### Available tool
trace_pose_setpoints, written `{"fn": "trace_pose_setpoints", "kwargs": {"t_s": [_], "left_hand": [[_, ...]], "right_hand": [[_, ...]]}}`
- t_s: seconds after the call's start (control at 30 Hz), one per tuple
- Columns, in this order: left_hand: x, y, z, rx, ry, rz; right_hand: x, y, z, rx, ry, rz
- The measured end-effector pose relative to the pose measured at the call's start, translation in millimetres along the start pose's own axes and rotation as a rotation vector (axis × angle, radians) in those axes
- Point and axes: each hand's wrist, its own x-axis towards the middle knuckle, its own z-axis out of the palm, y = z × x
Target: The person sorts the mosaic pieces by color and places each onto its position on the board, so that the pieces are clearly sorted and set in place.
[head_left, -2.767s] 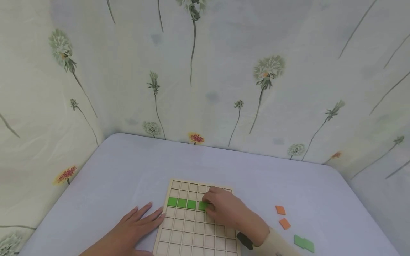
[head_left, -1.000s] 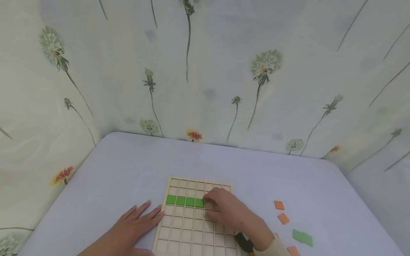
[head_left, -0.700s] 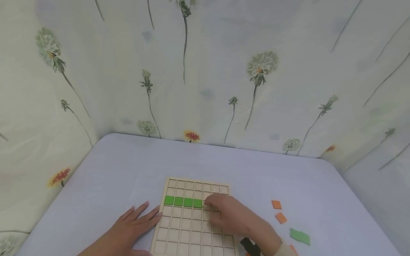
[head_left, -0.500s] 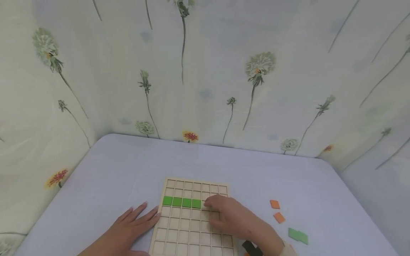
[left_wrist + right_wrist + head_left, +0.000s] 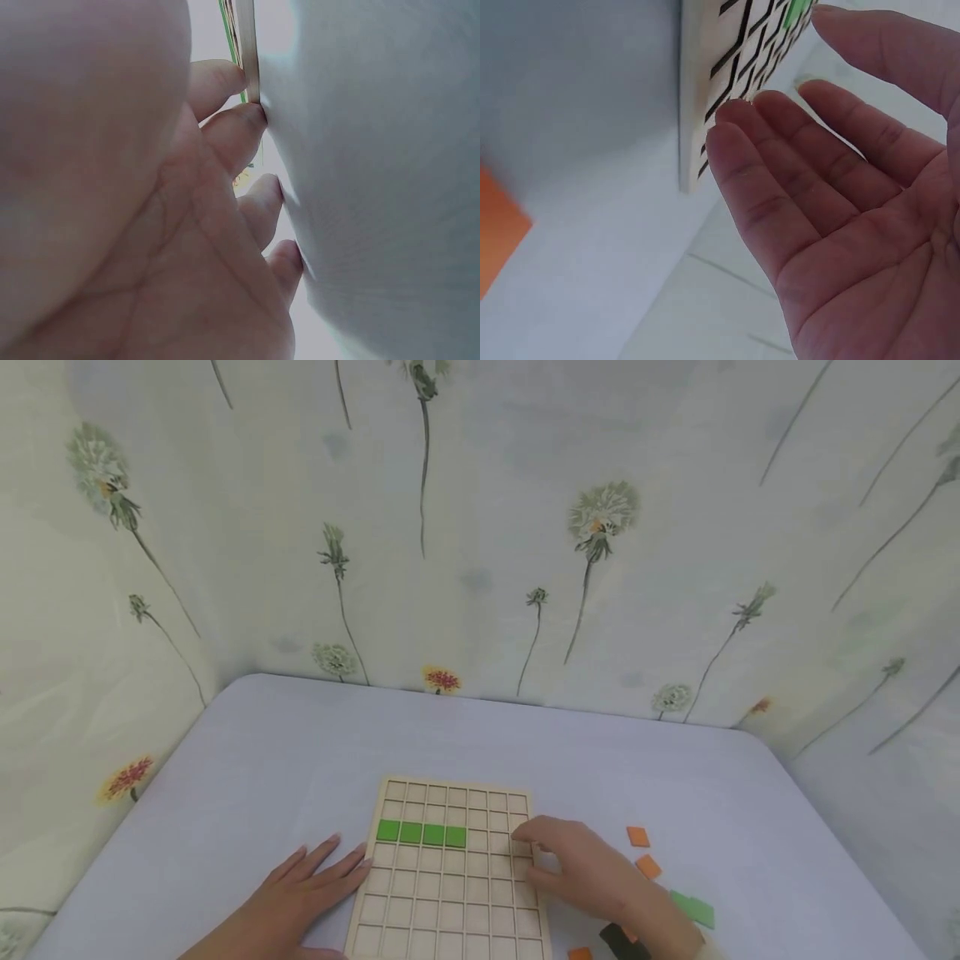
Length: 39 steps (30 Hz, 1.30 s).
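Rightward, off the row of bright green tiles point(image 5: 433, 835), my right grip point(image 5: 579, 864) has moved since the frame half a second ago, baring the cells it covered. It now hangs at the right edge of the wooden grid board point(image 5: 428, 887), thumb and forefinger well parted and holding nothing; the right wrist view shows the fingers extended and slightly bent, palm bare.

Four of those green tiles sit side by side in the third row from the board's far edge, filling its cells from the left side inward. The board lies flat at the lower centre of the frame, its near edge cut off below.

My left grip point(image 5: 307, 893) rests at the lower left on the pale surface point(image 5: 300, 760), fingers spread, fingertips touching the board's left edge.

At the lower right, two orange tiles point(image 5: 638, 837) lie near each other, with two overlapping light green tiles point(image 5: 701, 911) just below them, beside my forearm. More orange shows at the bottom edge, near a dark object point(image 5: 622, 942) by my right wrist. Dandelion-printed cloth point(image 5: 480, 527) fills the upper frame.
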Motion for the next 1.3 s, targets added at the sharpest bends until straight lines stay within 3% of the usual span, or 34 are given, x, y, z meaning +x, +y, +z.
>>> {"fn": "trace_pose_setpoints", "kwargs": {"t_s": [0.17,0.47,0.7,0.87,1.1,1.3], "left_hand": [[0.5,-1.4,1.8,0.019,0.023,0.032],[-0.1,-1.9,4.5,0.071,0.056,0.053],[1.7,2.8,3.0,-0.009,-0.018,-0.025],[-0.1,5.8,3.0,0.011,-0.038,-0.065],[-1.9,5.0,5.2,0.056,-0.003,-0.034],[-0.5,1.5,5.8,0.062,0.033,0.005]], "right_hand": [[-18.7,8,-11,-0.006,0.021,0.058],[-50.9,22,-28,0.048,-0.015,0.328],[-73.8,38,-37,0.007,-0.003,0.324],[-89.1,52,-37,-0.011,0.018,0.424],[-105.8,72,-42,-0.057,0.052,0.507],[-108.8,83,-47,-0.075,0.008,0.613]]}}
